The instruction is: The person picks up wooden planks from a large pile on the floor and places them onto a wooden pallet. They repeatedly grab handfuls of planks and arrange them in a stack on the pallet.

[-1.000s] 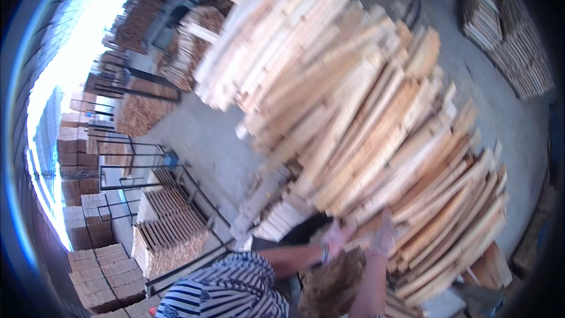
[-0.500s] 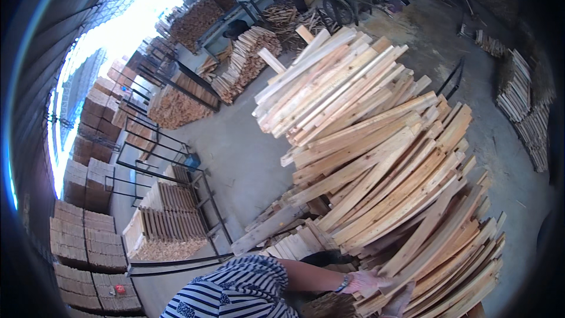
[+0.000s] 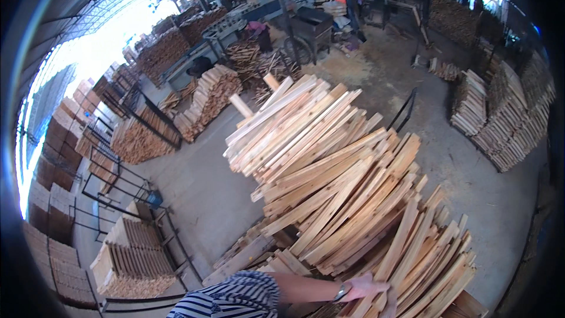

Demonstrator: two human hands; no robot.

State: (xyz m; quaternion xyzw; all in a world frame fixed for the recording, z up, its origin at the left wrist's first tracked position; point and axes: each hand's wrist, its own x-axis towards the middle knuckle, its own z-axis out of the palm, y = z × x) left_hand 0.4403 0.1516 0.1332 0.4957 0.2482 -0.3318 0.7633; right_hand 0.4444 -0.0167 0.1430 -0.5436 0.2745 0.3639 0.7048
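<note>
The strips [image 3: 347, 194] lie in one long, uneven pile from the centre to the lower right, and their ends stick out at both sides. Free floor [image 3: 203, 185] is left of the pile, up to a black rack [image 3: 185, 248], and also on the right. The left hand [image 3: 362, 288] is on the near strips, fingers stretched; the right hand [image 3: 389, 304] is beside it, mostly hidden. Whether either one grips, I cannot tell.

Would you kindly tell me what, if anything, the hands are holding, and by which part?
The left hand lies on wooden slats toward their near ends, the right hand close beside; whether either grips one cannot be told.
</note>
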